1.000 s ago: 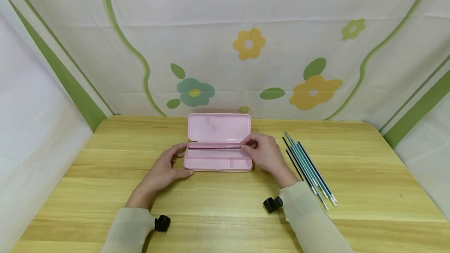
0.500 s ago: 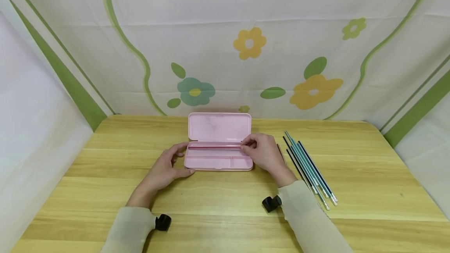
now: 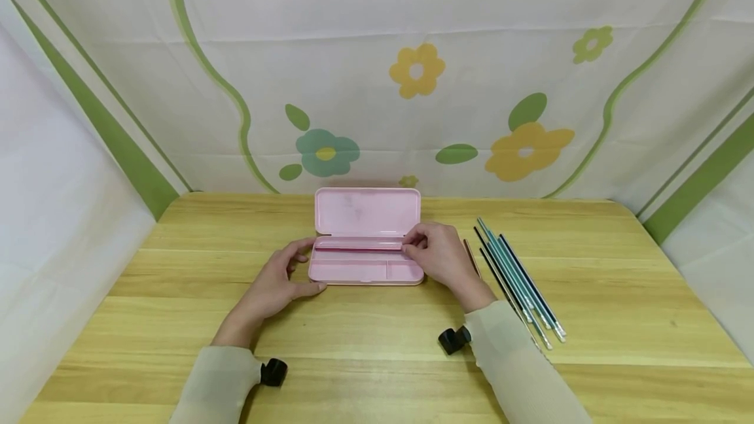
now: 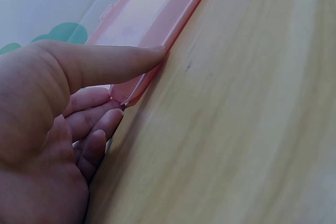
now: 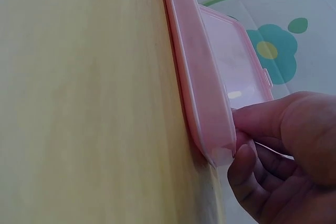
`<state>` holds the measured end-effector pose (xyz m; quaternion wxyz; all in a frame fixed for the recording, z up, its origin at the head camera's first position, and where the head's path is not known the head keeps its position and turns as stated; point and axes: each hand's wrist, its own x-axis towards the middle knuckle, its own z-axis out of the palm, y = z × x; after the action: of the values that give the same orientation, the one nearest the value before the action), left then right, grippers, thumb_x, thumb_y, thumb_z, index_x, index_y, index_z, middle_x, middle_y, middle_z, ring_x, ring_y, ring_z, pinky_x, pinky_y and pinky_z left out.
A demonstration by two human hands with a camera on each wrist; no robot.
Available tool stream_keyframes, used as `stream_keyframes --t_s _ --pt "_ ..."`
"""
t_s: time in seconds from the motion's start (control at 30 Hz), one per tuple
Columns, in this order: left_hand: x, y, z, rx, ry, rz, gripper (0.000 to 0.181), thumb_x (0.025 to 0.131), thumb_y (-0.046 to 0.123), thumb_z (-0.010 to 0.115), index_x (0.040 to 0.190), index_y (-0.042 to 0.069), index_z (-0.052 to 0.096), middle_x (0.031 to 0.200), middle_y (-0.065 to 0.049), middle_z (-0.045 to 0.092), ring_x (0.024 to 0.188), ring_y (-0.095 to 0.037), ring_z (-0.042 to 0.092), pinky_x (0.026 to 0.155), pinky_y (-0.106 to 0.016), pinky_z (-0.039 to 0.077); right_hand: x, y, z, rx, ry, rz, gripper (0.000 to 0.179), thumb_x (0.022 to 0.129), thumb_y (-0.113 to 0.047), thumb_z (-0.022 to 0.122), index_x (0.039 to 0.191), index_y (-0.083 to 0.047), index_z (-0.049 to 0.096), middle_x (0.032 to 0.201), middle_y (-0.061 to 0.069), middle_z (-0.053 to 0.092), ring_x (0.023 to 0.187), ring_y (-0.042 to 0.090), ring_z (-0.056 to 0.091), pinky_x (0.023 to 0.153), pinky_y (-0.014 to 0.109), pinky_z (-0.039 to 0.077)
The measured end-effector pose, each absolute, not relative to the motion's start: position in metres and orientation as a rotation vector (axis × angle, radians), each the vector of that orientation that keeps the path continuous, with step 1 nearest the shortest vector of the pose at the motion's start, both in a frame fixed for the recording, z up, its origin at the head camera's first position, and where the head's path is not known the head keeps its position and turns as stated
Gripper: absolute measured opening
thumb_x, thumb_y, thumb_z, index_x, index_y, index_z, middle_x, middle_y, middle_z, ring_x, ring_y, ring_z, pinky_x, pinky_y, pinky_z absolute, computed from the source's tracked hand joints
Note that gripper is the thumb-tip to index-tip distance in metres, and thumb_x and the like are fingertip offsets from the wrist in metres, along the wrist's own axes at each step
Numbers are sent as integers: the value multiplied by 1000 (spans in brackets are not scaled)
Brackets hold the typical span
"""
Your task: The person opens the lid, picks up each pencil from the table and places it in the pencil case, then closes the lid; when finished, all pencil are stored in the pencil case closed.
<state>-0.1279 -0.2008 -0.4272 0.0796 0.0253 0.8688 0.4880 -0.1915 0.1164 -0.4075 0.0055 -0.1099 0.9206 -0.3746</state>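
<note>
A pink pencil case (image 3: 347, 272) stands with its lid (image 3: 368, 211) raised at the back. My left hand (image 3: 273, 286) holds its left end, the thumb on the front edge and the fingers round the back corner. Along the rear compartment lies a thin red pencil (image 3: 359, 249). My right hand (image 3: 442, 257) pinches the pencil's right end, which the fingertips hide. In the right wrist view, the thumb and fingers (image 5: 257, 121) reach over the rim at the right end of the pencil case (image 5: 205, 87).
Several teal and dark pencils (image 3: 515, 273) with white eraser ends lie in a loose bundle right of my right hand. A copper-coloured pencil (image 3: 472, 258) lies partly behind my right wrist. A flowered cloth (image 3: 365, 84) hangs at the table's (image 3: 365, 358) back edge.
The red pencil shows more clearly in the rear compartment, having shifted slightly under the right fingers. My right hand has moved very slightly left; the left hand stays on the case.
</note>
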Motion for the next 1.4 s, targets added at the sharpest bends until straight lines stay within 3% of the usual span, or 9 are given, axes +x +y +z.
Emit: stream_keyframes --t_s 0.73,1.13,1.4 --pt "-129 -201 -430 86 2603 1462 88 85 28 93 161 20 48 141 -15 55 128 -32 47 107 -47 40 -190 128 -405 -368 2800 -1295 6 94 -17 84 97 -12 82 90 2 76 80 17 64 73 30 53" --pt "-133 -203 -427 119 2614 1430 88 85 27 93 161 18 48 138 -17 57 121 -32 48 99 -41 40 -189 155 -395 -393 2699 -1428 4 95 -18 83 98 -16 82 93 4 78 82 19 66 67 27 53" --pt "-135 -200 -420 137 2572 1395 88 87 24 92 161 14 45 145 -20 56 132 -38 50 114 -57 41 -174 185 -379 -244 2702 -1432 12 98 -23 80 106 -13 80 103 7 78 86 20 66 71 27 54"
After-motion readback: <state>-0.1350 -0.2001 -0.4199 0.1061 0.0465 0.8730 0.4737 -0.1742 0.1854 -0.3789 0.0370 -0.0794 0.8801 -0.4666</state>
